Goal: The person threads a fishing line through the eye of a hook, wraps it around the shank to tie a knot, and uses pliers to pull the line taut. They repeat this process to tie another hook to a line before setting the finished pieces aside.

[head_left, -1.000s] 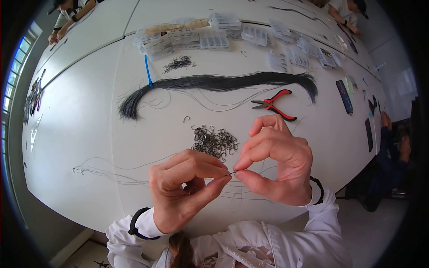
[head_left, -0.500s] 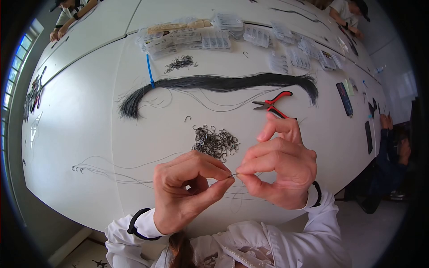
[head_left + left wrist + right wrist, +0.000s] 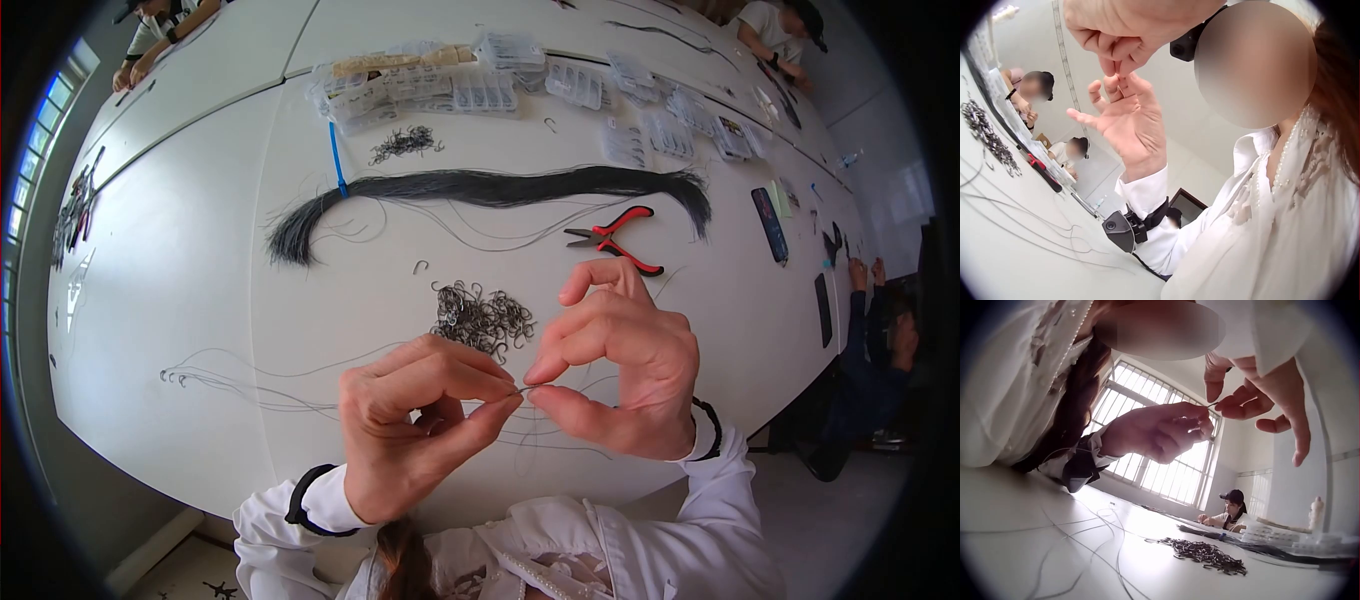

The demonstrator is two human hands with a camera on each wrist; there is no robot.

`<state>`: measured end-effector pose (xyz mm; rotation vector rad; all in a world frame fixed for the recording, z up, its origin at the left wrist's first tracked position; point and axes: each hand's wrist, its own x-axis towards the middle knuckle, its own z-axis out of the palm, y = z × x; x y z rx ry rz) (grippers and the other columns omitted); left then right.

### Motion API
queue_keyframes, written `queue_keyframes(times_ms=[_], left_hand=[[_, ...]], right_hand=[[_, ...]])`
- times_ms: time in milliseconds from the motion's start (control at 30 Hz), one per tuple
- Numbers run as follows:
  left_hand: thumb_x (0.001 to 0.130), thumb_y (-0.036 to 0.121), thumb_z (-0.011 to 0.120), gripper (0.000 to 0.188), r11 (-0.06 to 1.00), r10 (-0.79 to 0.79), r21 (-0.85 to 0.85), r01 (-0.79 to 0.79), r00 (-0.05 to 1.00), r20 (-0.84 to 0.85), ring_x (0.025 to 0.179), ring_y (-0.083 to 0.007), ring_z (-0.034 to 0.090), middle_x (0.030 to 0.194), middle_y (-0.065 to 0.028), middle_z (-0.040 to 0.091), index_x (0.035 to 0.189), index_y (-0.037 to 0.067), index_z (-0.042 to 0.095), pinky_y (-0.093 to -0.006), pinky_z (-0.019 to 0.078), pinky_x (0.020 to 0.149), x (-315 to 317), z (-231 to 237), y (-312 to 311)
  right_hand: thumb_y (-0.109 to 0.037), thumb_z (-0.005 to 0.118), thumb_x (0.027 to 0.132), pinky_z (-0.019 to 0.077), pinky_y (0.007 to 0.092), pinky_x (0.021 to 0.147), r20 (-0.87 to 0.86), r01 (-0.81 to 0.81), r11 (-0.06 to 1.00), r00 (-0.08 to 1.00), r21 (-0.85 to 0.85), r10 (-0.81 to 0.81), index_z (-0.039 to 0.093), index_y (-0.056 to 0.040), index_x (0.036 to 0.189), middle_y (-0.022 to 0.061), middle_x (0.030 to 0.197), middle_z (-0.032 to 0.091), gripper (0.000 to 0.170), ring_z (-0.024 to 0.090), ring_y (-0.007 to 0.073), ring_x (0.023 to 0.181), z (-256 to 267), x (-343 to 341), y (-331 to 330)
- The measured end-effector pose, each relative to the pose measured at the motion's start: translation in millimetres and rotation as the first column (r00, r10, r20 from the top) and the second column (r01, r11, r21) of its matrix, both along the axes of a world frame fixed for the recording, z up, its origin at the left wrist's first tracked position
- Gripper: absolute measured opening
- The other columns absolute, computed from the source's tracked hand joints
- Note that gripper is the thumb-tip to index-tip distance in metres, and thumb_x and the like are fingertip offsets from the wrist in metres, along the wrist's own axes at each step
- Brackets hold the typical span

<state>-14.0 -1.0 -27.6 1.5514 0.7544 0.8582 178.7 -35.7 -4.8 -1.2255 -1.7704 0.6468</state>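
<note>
In the head view, my left hand [image 3: 420,425] pinches a small dark fishing hook between thumb and forefinger; the fingers hide most of it. My right hand [image 3: 625,370] meets it tip to tip and pinches thin fishing line [image 3: 529,388] beside the hook, its other fingers raised and bent. Both hands are held up over the near side of the table. Just beyond them lies a heap of loose dark fishing hooks [image 3: 480,318], and one single hook [image 3: 420,267] lies apart. Long thin lines with several hooks [image 3: 174,378] at their ends stretch out to the left.
A bundle of black line [image 3: 500,186] with a blue tie [image 3: 338,165] crosses the table. Red-handled pliers [image 3: 610,238] lie splayed at right. Farther back are a smaller hook pile [image 3: 405,144] and clear plastic boxes [image 3: 485,93]. Other people sit around the table.
My right hand shifted slightly right, then came back left, its raised fingers bending down again. The left hand stays almost in place, still pinching the hook.
</note>
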Motion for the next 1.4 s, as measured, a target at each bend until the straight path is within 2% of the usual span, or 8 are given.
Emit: queue_keyframes(times_ms=[367,433,533,800,867,1000,1167,1400], left_hand=[[0.074,-0.002,0.069,0.008,1.000,0.003,-0.014,-0.003,1.000,0.014,0.047,-0.0023,0.045,0.084,-0.0046,0.064,0.078,0.003,0.065,-0.0181,0.0325,0.042,0,0,1],[0.074,-0.002,0.069,0.008,1.000,0.014,-0.014,-0.014,1.000,0.015,0.047,-0.0022,0.045,0.084,-0.0044,0.064,0.078,0.003,0.065,-0.0182,0.0323,0.042,-1,0,1],[0.075,-0.002,0.069,0.008,1.000,0.030,-0.011,-0.029,0.999,0.018,0.047,-0.0019,0.044,0.084,-0.0041,0.064,0.078,0.003,0.065,-0.0184,0.0323,0.042,-1,-1,2],[0.075,-0.001,0.070,0.008,0.998,-0.010,-0.065,0.012,1.000,0.027,0.048,-0.0010,0.048,0.087,-0.0051,0.066,0.081,0.001,0.064,-0.0168,0.0356,0.044,0,1,3],[0.076,-0.001,0.069,0.013,0.978,-0.028,-0.206,0.041,0.997,0.066,0.050,-0.0007,0.052,0.090,-0.0055,0.066,0.087,0.000,0.063,-0.0160,0.0379,0.045,2,7,2],[0.078,0.000,0.069,0.017,0.969,-0.068,-0.232,0.085,0.994,0.083,0.052,-0.0001,0.053,0.092,-0.0056,0.067,0.093,-0.001,0.061,-0.0158,0.0392,0.046,0,4,1],[0.079,0.000,0.067,0.014,0.902,-0.052,-0.424,0.076,0.996,0.066,0.052,0.0011,0.051,0.089,-0.0051,0.068,0.092,-0.001,0.063,-0.0147,0.0382,0.047,-1,8,1],[0.079,0.003,0.070,0.013,0.946,-0.068,-0.314,0.084,0.996,0.064,0.051,0.0002,0.049,0.086,-0.0041,0.068,0.089,-0.001,0.065,-0.0155,0.0384,0.047,-2,2,2]], right_hand=[[-0.004,0.072,0.061,0.0375,0.0349,0.082,0.053,0.058,0.992,0.997,0.114,-0.064,0.067,-0.0107,0.073,-0.0018,0.075,0.063,0.015,0.049,0.0225,0.087,-3,-6,0],[-0.006,0.075,0.064,0.0416,0.0312,0.078,-0.164,0.024,0.985,0.985,-0.169,-0.052,0.067,-0.0086,0.076,-0.0008,0.075,0.064,0.015,0.053,0.0199,0.083,4,-8,3],[-0.007,0.075,0.068,0.0402,0.0312,0.080,-0.227,-0.074,0.966,0.974,-0.248,0.016,0.068,-0.0073,0.077,-0.0004,0.073,0.064,0.012,0.052,0.0179,0.080,-2,0,3],[-0.004,0.071,0.071,0.0400,0.0316,0.082,-0.207,-0.070,0.984,0.978,-0.163,0.035,0.068,-0.0076,0.077,-0.0015,0.069,0.063,0.008,0.052,0.0158,0.076,-7,2,2],[-0.003,0.071,0.071,0.0400,0.0316,0.083,-0.207,-0.070,0.985,0.978,-0.155,0.037,0.068,-0.0080,0.076,-0.0017,0.069,0.063,0.008,0.052,0.0153,0.076,-6,2,2],[-0.001,0.070,0.070,0.0403,0.0314,0.085,-0.206,-0.064,0.986,0.978,-0.152,0.032,0.068,-0.0083,0.075,-0.0018,0.067,0.063,0.008,0.054,0.0126,0.070,-5,0,1],[-0.001,0.070,0.069,0.0407,0.0313,0.085,-0.159,-0.029,0.994,0.987,-0.108,0.012,0.068,-0.0085,0.073,-0.0022,0.065,0.063,0.009,0.055,0.0102,0.063,-5,-2,2],[0.000,0.070,0.069,0.0410,0.0317,0.085,-0.131,-0.022,0.996,0.991,-0.089,0.010,0.067,-0.0078,0.072,-0.0023,0.064,0.063,0.009,0.056,0.0094,0.061,-6,-3,2]])
